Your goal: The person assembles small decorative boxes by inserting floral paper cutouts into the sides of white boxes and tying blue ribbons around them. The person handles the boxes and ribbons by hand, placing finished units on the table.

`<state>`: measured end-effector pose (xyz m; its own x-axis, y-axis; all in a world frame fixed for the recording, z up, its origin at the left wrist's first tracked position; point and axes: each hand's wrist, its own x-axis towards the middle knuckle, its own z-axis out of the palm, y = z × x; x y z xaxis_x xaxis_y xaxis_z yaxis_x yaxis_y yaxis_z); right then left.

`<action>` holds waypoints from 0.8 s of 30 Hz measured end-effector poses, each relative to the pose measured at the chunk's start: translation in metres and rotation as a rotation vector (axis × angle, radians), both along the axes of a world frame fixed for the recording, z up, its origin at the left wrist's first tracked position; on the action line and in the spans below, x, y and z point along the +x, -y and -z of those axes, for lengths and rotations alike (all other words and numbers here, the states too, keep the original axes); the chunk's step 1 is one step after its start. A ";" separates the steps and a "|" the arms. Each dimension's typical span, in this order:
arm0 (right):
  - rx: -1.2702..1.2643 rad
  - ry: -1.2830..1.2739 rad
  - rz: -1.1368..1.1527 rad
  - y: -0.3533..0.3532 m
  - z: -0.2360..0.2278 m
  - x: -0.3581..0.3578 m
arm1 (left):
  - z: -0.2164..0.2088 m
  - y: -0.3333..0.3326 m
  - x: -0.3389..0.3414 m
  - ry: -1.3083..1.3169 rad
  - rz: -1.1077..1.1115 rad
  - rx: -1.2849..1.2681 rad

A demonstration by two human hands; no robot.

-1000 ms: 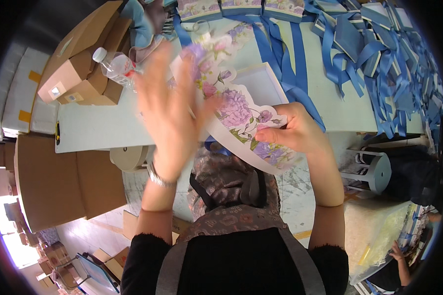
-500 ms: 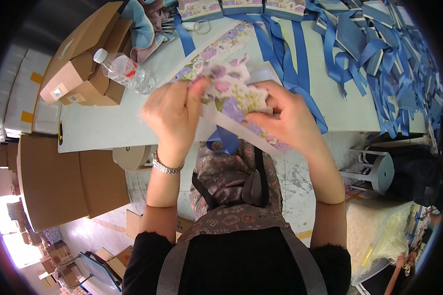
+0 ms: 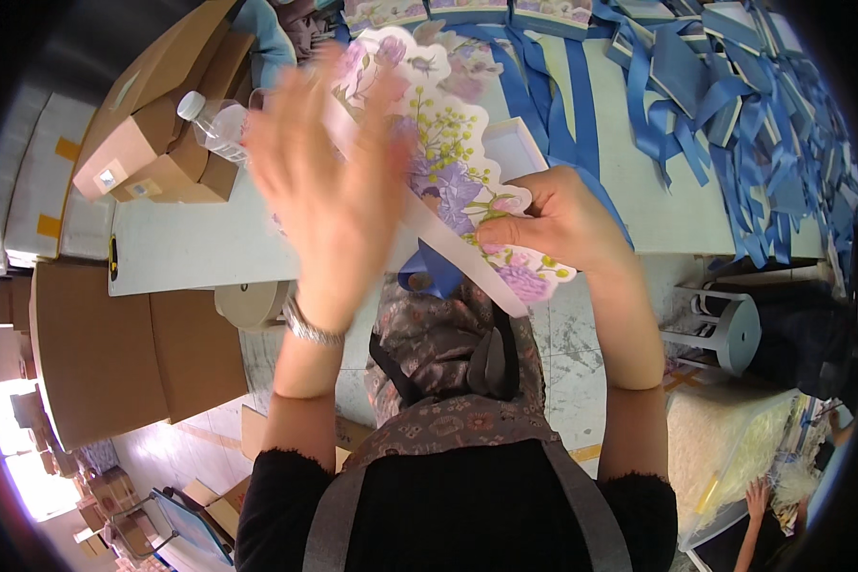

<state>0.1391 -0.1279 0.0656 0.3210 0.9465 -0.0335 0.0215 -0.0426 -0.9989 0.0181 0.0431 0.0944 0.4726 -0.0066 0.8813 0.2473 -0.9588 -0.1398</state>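
A floral paper strip [image 3: 453,195] with a scalloped edge, purple and pink blossoms and a plain pale border slants across in front of me, above the table's near edge. My right hand [image 3: 553,219] pinches its lower right part between thumb and fingers. Smeared by motion, my left hand [image 3: 329,172] is at the strip's upper left part, its fingers stretched out; whether they touch the paper is unclear. Below the strip a blue ribbon [image 3: 434,270] hangs over the table edge. Partly hidden behind the strip lies an open white box [image 3: 515,143].
Floral-sided boxes [image 3: 467,11] line the back. Many blue boxes with ribbons [image 3: 682,71] crowd the right of the table [image 3: 181,243]. A plastic bottle [image 3: 217,129] and a cardboard box [image 3: 167,143] stand left. At lower right, another person's hand [image 3: 758,498] is beside a shredded-filler bin [image 3: 725,448].
The strip has opened out flatter, showing more of its printed face. My left hand has come off its grip, fingers extending upward. My right hand keeps its pinch in nearly the same place.
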 end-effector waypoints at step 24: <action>0.159 -0.243 0.253 -0.018 0.025 -0.011 | 0.018 -0.014 0.014 0.053 0.001 -0.189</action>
